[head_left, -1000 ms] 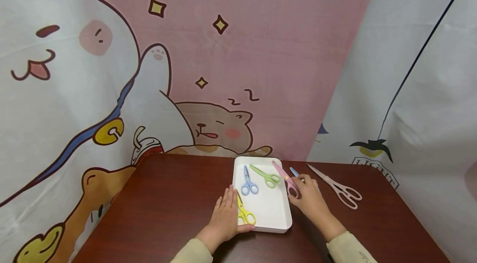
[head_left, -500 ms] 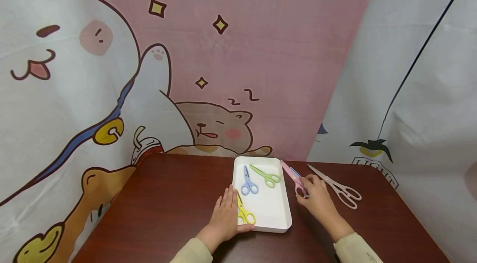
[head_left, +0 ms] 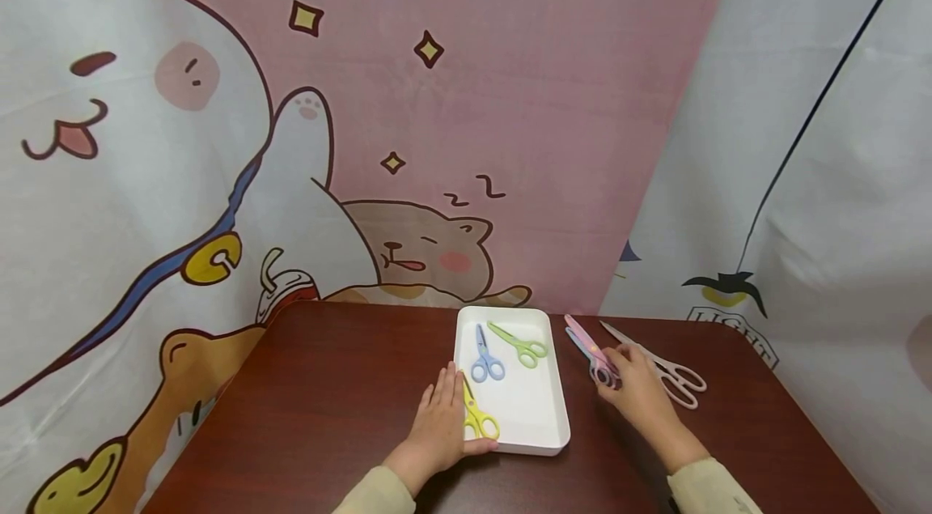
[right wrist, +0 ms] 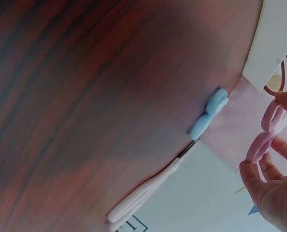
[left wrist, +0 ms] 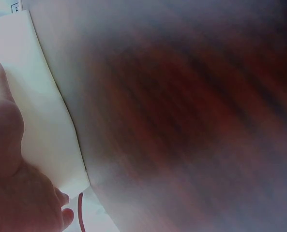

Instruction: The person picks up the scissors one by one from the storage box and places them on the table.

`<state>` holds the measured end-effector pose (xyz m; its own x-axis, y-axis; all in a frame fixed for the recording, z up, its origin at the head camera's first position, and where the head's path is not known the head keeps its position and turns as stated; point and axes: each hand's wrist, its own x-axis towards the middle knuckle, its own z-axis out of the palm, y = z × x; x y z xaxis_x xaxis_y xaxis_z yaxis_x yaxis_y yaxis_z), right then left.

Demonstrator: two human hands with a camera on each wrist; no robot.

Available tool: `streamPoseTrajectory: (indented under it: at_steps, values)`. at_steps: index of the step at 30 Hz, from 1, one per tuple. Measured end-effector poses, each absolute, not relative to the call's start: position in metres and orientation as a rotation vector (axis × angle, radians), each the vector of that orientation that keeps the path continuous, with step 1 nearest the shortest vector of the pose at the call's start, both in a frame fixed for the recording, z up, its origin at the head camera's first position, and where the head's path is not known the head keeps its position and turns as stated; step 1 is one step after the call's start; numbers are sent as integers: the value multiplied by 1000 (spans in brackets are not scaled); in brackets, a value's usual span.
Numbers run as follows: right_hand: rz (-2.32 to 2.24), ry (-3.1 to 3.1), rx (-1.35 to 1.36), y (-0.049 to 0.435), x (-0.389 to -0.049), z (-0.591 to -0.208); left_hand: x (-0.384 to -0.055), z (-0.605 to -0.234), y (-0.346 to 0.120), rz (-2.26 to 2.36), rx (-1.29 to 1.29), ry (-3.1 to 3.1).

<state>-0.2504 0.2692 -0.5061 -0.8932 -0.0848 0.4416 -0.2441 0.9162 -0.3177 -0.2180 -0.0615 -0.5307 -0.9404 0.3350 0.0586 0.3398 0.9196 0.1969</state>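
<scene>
My right hand pinches the handle loops of pink scissors, held above the table to the right of the tray. In the right wrist view those pink handles sit between thumb and fingers, raised off the surface. Blue scissors lie on the table beneath and just left of them. My left hand rests against the left side of the white tray, fingers straight and thumb along its near edge. Inside the tray are yellow scissors, small blue scissors and green scissors.
Large pale pink scissors lie on the table right of my right hand, blades pointing to the back. The dark brown table ends at a cartoon-printed cloth backdrop.
My right hand has moved to the right, carrying the pink scissors from the tray's right edge to over the blue scissors on the table. The left hand stays in place.
</scene>
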Motion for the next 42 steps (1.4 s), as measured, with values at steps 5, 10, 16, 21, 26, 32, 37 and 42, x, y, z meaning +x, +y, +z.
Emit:
streamPoseTrajectory:
  at_steps: [5,10,16,21,26,32,37,42]
  values:
    - [529,-2672,225,278,-249,-508,-218,-531,-61,-364,-523,-3058]
    - [517,-2665,220,285,-249,-510,-221,-539,-61,-360,-522,-3028]
    - [519,-2691,200,291,-248,-509,-218,-532,-61,-365,-521,-3046]
    - [521,-2711,171,296,-249,-510,-217,-530,-60,-362,-533,-3037]
    - [521,-2719,158,303,-249,-511,-216,-528,-60,-363,-528,-3044]
    - [513,-2750,127,311,-248,-510,-216,-526,-60,-346,-520,-3059]
    - [503,-2727,116,316,-247,-510,-216,-526,-61,-331,-522,-3054]
    - [535,-2744,68,323,-248,-511,-216,-526,-61,-332,-522,-3060]
